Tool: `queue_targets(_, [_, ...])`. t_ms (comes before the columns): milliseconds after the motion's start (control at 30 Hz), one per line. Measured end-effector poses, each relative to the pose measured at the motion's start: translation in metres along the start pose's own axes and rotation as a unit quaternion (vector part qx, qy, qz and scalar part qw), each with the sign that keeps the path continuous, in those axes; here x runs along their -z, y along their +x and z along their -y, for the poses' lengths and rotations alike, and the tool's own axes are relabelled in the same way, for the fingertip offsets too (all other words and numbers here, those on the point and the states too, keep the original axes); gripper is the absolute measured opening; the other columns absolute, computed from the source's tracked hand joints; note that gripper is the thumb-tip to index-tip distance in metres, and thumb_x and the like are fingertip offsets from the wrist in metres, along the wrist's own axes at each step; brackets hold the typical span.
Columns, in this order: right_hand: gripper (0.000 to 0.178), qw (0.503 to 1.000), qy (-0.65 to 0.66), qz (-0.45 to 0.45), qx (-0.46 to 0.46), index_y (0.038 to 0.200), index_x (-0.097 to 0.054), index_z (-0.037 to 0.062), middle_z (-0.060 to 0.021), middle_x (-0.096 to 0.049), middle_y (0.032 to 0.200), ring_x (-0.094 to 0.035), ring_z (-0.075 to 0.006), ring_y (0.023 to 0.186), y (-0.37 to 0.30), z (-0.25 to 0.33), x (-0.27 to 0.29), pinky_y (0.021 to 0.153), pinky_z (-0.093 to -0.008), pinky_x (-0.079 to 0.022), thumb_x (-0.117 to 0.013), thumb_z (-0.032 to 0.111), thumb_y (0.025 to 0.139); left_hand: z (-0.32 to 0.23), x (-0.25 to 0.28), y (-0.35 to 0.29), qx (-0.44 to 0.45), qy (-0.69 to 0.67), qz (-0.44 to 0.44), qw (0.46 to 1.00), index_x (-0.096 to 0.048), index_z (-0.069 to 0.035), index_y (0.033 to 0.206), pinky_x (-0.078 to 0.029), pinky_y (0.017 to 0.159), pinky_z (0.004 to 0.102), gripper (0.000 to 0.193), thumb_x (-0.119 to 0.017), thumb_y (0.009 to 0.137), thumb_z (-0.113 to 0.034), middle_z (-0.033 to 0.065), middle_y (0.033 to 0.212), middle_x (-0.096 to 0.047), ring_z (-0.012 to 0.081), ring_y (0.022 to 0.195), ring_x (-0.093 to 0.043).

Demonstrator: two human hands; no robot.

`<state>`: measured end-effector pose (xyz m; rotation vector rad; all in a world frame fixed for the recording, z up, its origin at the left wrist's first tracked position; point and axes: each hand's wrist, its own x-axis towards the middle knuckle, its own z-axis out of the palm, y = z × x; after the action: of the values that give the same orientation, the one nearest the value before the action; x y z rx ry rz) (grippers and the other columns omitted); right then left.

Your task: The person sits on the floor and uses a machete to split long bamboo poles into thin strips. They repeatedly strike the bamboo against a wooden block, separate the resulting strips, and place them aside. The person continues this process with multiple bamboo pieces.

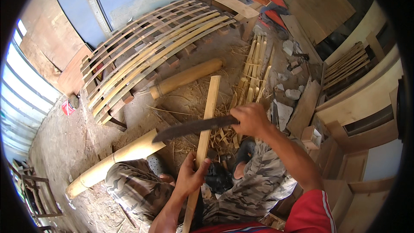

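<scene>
Head fisheye cam; wide downward view

Site: a rough workshop. Evidence: dusty floor (54, 146) littered with shavings (223, 137), a pile of split strips (253, 60), thick bamboo poles (188, 77), large slatted frame (166, 50), plywood sheet (321, 9), corrugated wall (26, 90).

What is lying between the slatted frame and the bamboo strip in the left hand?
In the head view, a thick bamboo pole lies there on the floor.

Matt metal blade (188, 130), bamboo strip (211, 103)
</scene>
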<state>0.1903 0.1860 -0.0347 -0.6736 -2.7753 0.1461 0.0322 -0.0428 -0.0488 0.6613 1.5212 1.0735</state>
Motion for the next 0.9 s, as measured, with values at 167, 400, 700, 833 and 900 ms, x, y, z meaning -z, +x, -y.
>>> queue_targets(167, [0.015,0.997,0.021,-0.002,-0.069,0.071,-0.062,0.0102,-0.0075,-0.062,0.062,-0.063,-0.0268,0.055,0.002,-0.007,0.008,0.051,-0.0396,-0.048,-0.072,0.018,0.063,-0.001,0.0,-0.004,-0.02,-0.004,-0.011,1.0,-0.051,-0.001,0.111,-0.042,0.049,0.0246,0.044,-0.062,0.093,-0.039,0.0012,0.072,-0.054,0.0087,0.054,-0.051])
queue_targets(400, [0.01,1.0,-0.004,-0.006,-0.026,0.072,-0.066,0.0144,-0.0044,-0.064,0.062,-0.063,-0.0232,0.052,0.001,-0.011,0.0,0.05,-0.0395,-0.048,-0.071,0.02,0.066,-0.001,0.001,-0.004,-0.009,-0.005,0.003,1.0,-0.051,-0.001,0.111,-0.041,0.048,0.0244,0.041,-0.06,0.094,-0.038,0.0002,0.069,-0.051,0.0077,0.052,-0.048])
queue_targets(700, [0.017,0.999,0.013,-0.034,-0.023,0.078,-0.068,0.0152,-0.0067,-0.064,0.061,-0.063,-0.026,0.056,0.005,-0.035,0.006,0.053,-0.0396,-0.049,-0.075,0.027,0.068,0.004,0.0,-0.006,-0.023,0.005,0.013,1.0,-0.051,-0.001,0.112,-0.04,0.049,0.0239,0.041,-0.06,0.094,-0.037,0.0001,0.072,-0.052,0.0069,0.055,-0.047])
queue_targets(833, [0.009,0.984,-0.037,-0.091,-0.148,0.07,-0.065,0.0112,-0.0075,-0.062,0.061,-0.062,-0.0276,0.054,0.011,-0.062,0.014,0.05,-0.0393,-0.046,-0.069,0.017,0.065,0.0,-0.003,-0.005,-0.026,-0.036,0.027,0.999,-0.052,-0.001,0.111,-0.04,0.05,0.024,0.041,-0.06,0.094,-0.037,-0.0003,0.073,-0.052,0.0066,0.058,-0.047])
queue_targets(900, [0.01,0.99,-0.005,-0.056,-0.127,0.071,-0.065,0.0102,-0.0076,-0.062,0.061,-0.062,-0.0284,0.056,0.012,-0.05,0.013,0.051,-0.0397,-0.046,-0.07,0.018,0.067,0.002,0.001,-0.003,-0.03,-0.022,0.012,0.999,-0.052,0.0,0.112,-0.04,0.05,0.0246,0.041,-0.06,0.095,-0.037,0.0007,0.073,-0.052,0.0071,0.056,-0.047])
